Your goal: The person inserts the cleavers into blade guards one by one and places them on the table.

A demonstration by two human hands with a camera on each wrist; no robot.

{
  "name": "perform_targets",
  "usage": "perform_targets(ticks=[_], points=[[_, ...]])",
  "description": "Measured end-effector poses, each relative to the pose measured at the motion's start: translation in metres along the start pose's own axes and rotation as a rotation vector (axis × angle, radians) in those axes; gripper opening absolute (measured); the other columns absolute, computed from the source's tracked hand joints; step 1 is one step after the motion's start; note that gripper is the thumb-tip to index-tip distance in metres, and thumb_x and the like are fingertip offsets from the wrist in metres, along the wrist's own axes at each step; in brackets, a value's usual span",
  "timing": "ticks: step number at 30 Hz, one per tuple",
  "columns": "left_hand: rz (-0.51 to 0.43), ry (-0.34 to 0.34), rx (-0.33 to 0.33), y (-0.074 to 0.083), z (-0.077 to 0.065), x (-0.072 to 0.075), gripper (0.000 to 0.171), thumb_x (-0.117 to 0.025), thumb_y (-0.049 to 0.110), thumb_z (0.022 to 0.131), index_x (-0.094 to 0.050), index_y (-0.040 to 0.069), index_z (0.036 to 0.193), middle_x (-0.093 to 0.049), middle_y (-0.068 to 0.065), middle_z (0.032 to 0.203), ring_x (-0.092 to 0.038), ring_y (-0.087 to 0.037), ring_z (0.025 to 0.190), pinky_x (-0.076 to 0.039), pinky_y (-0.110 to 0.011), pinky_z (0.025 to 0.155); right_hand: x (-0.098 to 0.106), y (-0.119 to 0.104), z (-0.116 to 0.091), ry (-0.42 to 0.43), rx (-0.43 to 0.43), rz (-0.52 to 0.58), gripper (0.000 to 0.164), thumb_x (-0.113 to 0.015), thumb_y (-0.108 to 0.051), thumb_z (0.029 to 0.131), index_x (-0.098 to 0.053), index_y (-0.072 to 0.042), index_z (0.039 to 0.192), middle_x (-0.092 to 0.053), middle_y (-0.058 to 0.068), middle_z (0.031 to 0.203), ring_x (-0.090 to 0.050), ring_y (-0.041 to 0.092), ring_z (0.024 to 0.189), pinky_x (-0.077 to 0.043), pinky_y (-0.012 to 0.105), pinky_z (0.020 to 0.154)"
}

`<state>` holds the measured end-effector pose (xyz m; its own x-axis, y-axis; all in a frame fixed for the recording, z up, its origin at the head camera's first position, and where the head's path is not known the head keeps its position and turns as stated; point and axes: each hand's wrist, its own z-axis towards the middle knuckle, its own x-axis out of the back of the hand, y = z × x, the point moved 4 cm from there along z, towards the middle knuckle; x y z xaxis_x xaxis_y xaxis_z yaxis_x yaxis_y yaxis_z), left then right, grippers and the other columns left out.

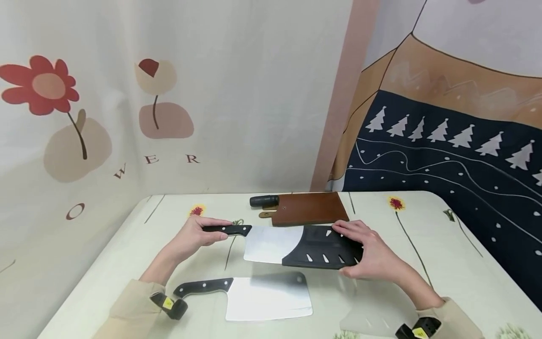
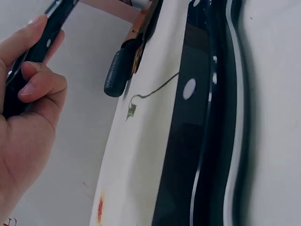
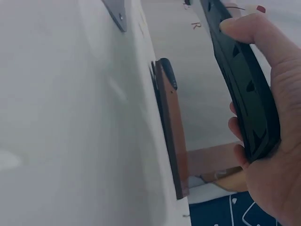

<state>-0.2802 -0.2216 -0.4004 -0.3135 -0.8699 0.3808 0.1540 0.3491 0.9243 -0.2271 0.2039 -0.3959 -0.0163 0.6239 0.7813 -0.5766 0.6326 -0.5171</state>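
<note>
My left hand (image 1: 199, 235) pinches the black riveted handle (image 1: 228, 230) of a cleaver, with thumb and fingers on either side of it. The bare part of its blade (image 1: 271, 242) shows between my hands. Over the front of that blade sits a black slotted blade guard (image 1: 317, 249). At the guard's far end, my right hand (image 1: 368, 249) grips it, thumb on the lower edge and fingers along the top. Both are raised above the table. Below them a second cleaver (image 1: 268, 296) lies flat, its black handle (image 2: 188, 122) close to the left wrist.
At the table's back edge lies a brown cutting-board-shaped piece (image 1: 311, 209) with a dark handle (image 1: 263, 201) beside it. A pale translucent shape with slits (image 1: 372, 313) shows at the front right. A printed curtain (image 1: 254, 94) hangs behind the flower-patterned table (image 1: 195, 268).
</note>
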Motion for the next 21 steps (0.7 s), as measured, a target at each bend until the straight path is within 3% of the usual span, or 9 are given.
perform_targets(ticks=[7, 16, 21], points=[[-0.017, -0.044, -0.006, -0.002, -0.002, 0.0, 0.038, -0.082, 0.003, 0.085, -0.072, -0.005, 0.121, -0.066, -0.011, 0.096, -0.044, -0.013, 0.062, -0.038, -0.024, 0.055, -0.007, 0.0, 0.0, -0.015, -0.019, 0.017, 0.087, -0.094, -0.023, 0.058, -0.065, -0.009, 0.139, -0.059, 0.008, 0.143, -0.05, 0.029, 0.128, -0.045, 0.06, 0.096], [-0.088, -0.123, -0.042, -0.008, -0.007, 0.001, 0.042, -0.078, -0.003, 0.085, -0.065, -0.015, 0.123, -0.065, -0.014, 0.093, -0.043, -0.008, 0.059, -0.036, -0.02, 0.052, -0.002, -0.002, 0.003, -0.083, -0.028, 0.002, 0.085, -0.095, -0.032, 0.063, -0.065, -0.017, 0.14, -0.058, 0.003, 0.144, -0.048, 0.029, 0.13, -0.04, 0.061, 0.098], [-0.087, -0.154, -0.046, -0.007, -0.006, 0.003, 0.041, -0.078, -0.001, 0.086, -0.066, -0.013, 0.123, -0.065, -0.014, 0.094, -0.043, -0.009, 0.059, -0.036, -0.021, 0.053, 0.004, -0.008, 0.01, -0.085, 0.09, 0.051, 0.083, -0.095, -0.032, 0.059, -0.068, -0.017, 0.136, -0.061, -0.002, 0.14, -0.049, 0.022, 0.128, -0.042, 0.053, 0.095]])
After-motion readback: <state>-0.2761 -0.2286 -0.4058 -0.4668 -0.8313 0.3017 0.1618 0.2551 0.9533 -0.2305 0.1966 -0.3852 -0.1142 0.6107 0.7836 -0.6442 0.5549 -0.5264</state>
